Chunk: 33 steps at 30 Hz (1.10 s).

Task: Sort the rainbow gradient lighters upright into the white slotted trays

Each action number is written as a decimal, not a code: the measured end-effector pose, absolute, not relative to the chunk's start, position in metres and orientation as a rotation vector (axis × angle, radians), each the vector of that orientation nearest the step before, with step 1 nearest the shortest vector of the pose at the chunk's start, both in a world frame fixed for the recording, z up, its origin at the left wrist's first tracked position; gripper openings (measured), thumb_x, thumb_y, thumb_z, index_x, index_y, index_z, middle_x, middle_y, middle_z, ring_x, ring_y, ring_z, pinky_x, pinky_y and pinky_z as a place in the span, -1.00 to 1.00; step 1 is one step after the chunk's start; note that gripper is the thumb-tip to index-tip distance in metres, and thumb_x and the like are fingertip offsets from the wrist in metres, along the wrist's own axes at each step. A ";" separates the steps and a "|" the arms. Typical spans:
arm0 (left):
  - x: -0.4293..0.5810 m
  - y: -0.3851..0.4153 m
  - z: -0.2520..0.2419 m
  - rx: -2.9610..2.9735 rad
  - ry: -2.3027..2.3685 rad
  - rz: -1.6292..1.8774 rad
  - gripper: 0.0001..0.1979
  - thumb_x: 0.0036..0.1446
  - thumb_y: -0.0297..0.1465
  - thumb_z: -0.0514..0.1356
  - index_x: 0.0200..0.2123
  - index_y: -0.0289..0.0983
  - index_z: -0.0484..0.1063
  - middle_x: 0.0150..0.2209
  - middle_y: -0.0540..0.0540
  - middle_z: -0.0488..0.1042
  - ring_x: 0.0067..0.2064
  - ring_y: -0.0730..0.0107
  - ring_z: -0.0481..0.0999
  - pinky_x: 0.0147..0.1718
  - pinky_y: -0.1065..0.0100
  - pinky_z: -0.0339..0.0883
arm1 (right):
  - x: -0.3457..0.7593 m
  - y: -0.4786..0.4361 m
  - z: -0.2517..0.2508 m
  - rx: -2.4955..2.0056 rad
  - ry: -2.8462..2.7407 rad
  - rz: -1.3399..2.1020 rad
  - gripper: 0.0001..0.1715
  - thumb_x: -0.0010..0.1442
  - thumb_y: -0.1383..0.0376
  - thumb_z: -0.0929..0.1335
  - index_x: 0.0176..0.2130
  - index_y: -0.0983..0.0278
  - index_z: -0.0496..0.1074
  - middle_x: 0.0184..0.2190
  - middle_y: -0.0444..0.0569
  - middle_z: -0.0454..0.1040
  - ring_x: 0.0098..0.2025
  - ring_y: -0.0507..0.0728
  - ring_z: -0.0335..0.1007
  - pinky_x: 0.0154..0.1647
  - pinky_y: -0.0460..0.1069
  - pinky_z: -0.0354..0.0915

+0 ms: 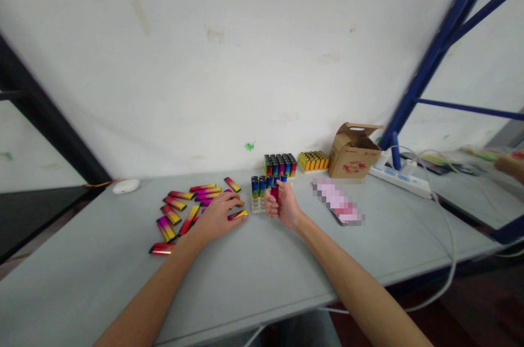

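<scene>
Both hands are out over a grey surface (266,273) against a white wall (245,63). The left hand (219,217) lies open on scattered rainbow lighters (180,195); the right hand (283,206) grips what seems a red lighter (274,192), just before a tray (257,208) of upright ones.

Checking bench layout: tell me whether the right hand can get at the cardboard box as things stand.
Probably yes. The cardboard box stands beyond the right hand, toward the wall, with only table and a flat pink item between. But that hand is closed on a magenta piece, so not free.
</scene>
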<state>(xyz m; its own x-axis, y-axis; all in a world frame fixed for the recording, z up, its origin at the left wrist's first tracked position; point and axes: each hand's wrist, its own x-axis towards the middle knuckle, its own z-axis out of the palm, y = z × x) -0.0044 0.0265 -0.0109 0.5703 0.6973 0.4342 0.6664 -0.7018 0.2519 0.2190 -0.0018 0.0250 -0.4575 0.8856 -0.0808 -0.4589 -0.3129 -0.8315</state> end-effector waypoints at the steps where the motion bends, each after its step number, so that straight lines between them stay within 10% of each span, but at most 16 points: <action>1: -0.004 0.026 -0.011 2.734 1.189 0.791 -0.73 0.10 -0.20 0.24 -0.21 -0.23 0.54 -0.05 -0.23 0.50 0.02 0.09 0.46 0.05 0.06 0.32 | 0.219 -0.002 0.025 -0.680 -0.959 1.884 -0.49 0.13 -0.07 0.11 -0.63 0.21 0.05 -0.75 -0.29 -0.09 -0.70 -0.05 -0.27 -0.68 -0.12 -0.22; 33: -0.002 0.025 -0.009 2.750 1.145 0.779 -0.80 0.12 -0.24 0.22 -0.29 -0.23 0.54 -0.08 -0.22 0.47 -0.02 0.12 0.46 0.02 0.07 0.33 | 0.212 -0.006 0.026 -0.811 -0.867 1.788 -0.60 0.17 0.06 0.14 -0.58 0.22 0.06 -0.72 -0.30 -0.07 -0.69 -0.06 -0.25 -0.66 -0.12 -0.24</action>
